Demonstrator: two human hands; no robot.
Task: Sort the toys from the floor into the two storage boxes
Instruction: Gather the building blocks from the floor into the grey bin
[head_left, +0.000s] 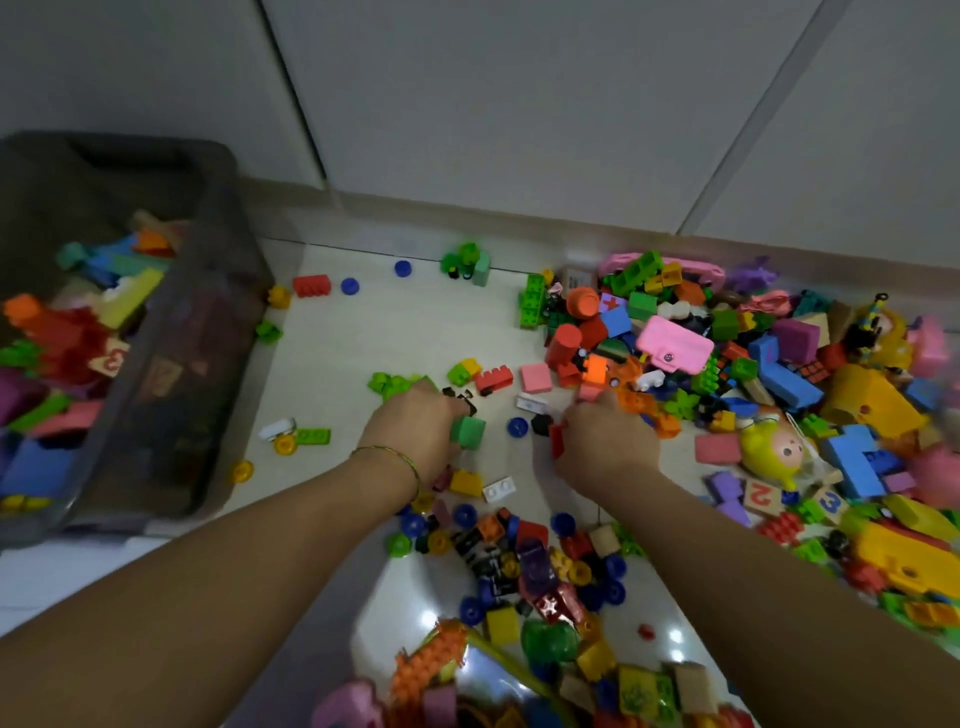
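Head view: your left hand gripped a green block; your right hand closed on a red brick.

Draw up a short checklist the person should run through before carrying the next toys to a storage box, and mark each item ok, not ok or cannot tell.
1. Left hand has a toy: ok, fingers around a green foam cube.
2. Right hand has a toy: ok, a small red plastic piece at its fingers.
3. Dark translucent storage box open: ok, no lid on it, toys inside.
4. Second box located: cannot tell.
5. Floor cleared: not ok, the big mixed toy pile remains.
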